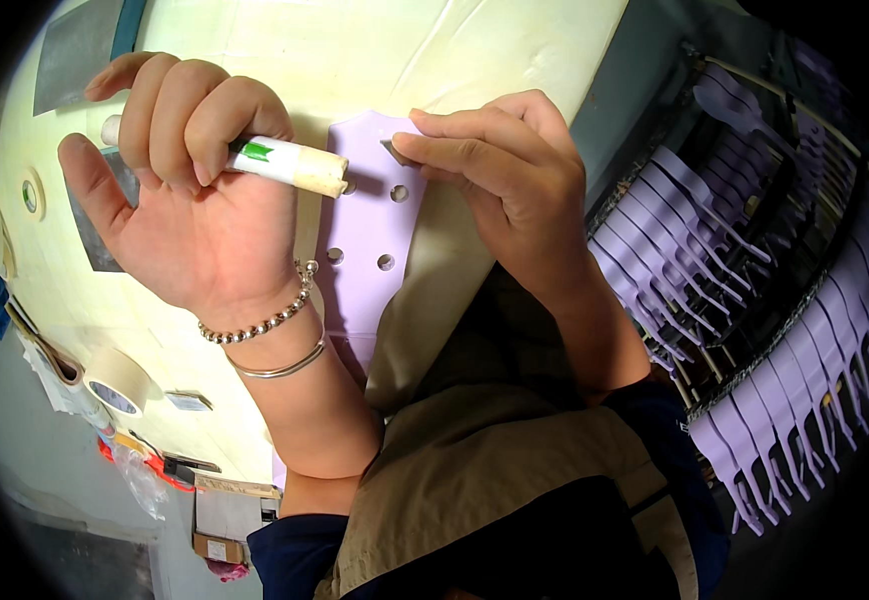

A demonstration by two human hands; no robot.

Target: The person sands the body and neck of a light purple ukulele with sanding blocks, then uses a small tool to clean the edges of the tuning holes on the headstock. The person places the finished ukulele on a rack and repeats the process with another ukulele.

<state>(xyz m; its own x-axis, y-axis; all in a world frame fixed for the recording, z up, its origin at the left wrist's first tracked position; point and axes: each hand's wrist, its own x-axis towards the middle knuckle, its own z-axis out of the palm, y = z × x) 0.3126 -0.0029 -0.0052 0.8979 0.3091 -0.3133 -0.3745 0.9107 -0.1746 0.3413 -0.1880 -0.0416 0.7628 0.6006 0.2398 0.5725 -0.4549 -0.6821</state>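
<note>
A lavender guitar headstock (370,225) with round peg holes points away from me on the pale work surface; its neck runs back toward my body. My left hand (200,185), palm up with a beaded bracelet and a bangle at the wrist, has its fingers curled round a white tube (273,161) with a green mark and a stained beige end. That end hangs over the headstock's left side. At the headstock's upper right edge, my right hand (505,165) pinches a small dark flat piece (395,152) whose kind I cannot tell; its tip meets the lavender face.
Racks on the right hold many lavender guitar parts (785,390) in rows. Along the left lie tape rolls (118,382) (33,194), grey sheets (80,55), a small flat block (188,401), a red-handled tool (160,465) and a cardboard box (218,547).
</note>
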